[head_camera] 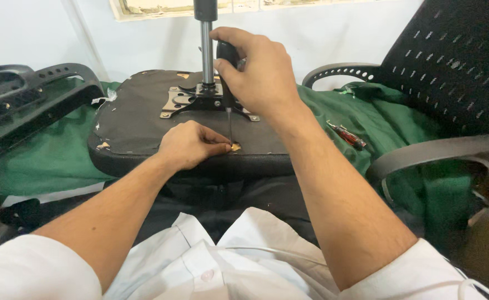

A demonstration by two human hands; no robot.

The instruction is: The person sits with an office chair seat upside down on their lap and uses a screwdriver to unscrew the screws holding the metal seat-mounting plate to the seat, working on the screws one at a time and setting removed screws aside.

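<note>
We observe the right hand (261,75) closed around a screwdriver (228,72), held upright with its tip at a small fastener (236,147) near the front edge of an upturned black chair seat (139,119). The left hand (192,145) pinches beside the tip. The seat lies on green cloth (50,155); a second screwdriver (347,136) rests to the right.

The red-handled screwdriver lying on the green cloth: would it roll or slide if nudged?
The red-handled screwdriver looks rounded, so it could roll, though the rumpled green cloth would probably check it. It seems light and rigid, likely easy to lift one-handed.
</note>
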